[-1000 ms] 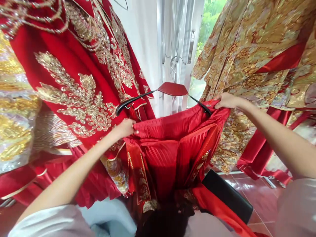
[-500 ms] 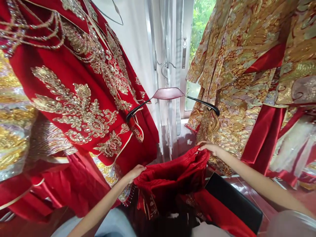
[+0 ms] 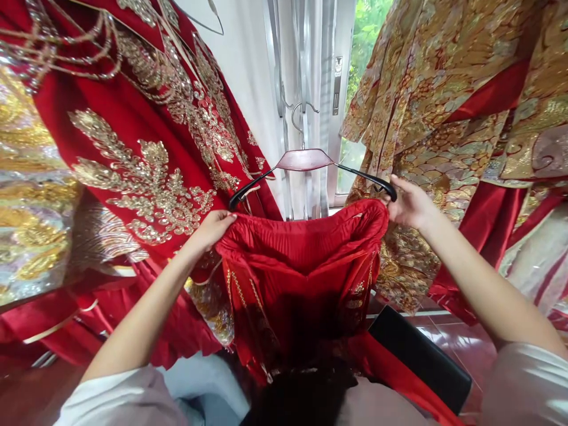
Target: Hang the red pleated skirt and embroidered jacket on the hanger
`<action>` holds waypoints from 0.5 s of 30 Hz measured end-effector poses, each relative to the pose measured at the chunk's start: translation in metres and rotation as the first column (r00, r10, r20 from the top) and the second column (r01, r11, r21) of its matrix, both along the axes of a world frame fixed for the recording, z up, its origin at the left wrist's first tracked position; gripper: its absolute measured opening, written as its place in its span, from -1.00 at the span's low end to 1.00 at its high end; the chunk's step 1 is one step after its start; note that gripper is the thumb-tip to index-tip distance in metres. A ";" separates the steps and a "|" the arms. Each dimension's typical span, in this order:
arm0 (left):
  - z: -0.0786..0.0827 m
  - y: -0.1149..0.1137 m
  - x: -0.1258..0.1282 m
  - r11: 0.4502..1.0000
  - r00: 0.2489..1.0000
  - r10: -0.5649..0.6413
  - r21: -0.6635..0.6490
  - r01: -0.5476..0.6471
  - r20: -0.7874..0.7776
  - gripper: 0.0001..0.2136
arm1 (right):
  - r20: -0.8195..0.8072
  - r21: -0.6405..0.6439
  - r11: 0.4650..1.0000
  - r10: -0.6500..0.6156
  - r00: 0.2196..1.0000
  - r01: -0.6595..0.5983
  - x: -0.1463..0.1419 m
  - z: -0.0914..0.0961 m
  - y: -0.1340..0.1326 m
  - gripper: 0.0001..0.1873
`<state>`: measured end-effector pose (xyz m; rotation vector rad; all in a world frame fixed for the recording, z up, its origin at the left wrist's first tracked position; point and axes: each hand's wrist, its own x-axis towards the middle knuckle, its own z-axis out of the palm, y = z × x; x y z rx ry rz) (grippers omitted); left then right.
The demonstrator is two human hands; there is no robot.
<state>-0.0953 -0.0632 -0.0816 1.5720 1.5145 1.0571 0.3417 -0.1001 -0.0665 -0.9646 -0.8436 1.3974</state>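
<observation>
A red skirt with a gathered waistband and gold trim down its sides is stretched between my two hands. My left hand pinches the waistband's left corner, just below the hanger's left end. At the other corner, my right hand has its fingers closed around the skirt's edge, its thumb beside the hanger's right tip. The hanger, black-armed with a pinkish centre plate, hangs right behind and above the waistband. Its clips sit near the two corners; whether they touch the cloth I cannot tell.
A red jacket with silver-gold beading hangs on the left. Gold brocade garments with red sashes hang on the right. Behind are white curtains and a window frame. A black flat box-like object lies low at right.
Both hands have raised the red skirt from below up to the hanger. Its waistband has spread wider, and my right hand now reaches the hanger's right end.
</observation>
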 end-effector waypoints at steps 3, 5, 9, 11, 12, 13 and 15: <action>0.012 0.009 0.001 0.996 0.988 0.049 0.076 -0.038 -0.150 -0.73 | -0.060 -0.057 0.990 -0.129 0.990 0.126 -0.011 0.014 -0.008 -0.77; 0.014 0.012 -0.001 0.991 0.971 0.064 0.133 -0.034 -0.230 -0.77 | -0.044 -0.039 0.985 -0.169 0.985 0.167 -0.017 0.017 -0.009 -0.71; 0.011 0.012 -0.009 0.990 0.975 -0.126 0.033 0.134 -0.181 -0.73 | -0.022 -0.045 0.974 -0.222 0.975 0.221 -0.022 0.017 -0.001 -0.64; 0.009 0.012 -0.013 0.982 0.971 -0.190 -0.021 0.189 -0.147 -0.71 | -0.029 -0.058 0.969 -0.243 0.970 0.241 -0.025 0.015 0.004 -0.65; 0.009 0.013 -0.014 0.984 0.971 -0.177 -0.024 0.176 -0.159 -0.72 | -0.038 -0.066 0.967 -0.248 0.968 0.245 -0.026 0.014 0.006 -0.67; 0.010 0.013 -0.015 0.990 0.972 -0.137 -0.013 0.137 -0.189 -0.75 | -0.049 -0.075 0.967 -0.249 0.967 0.245 -0.027 0.013 0.008 -0.70; 0.020 0.014 -0.013 0.997 0.957 -0.049 0.042 0.064 -0.284 -0.84 | -0.077 -0.082 0.967 -0.247 0.966 0.241 -0.027 0.012 0.010 -0.72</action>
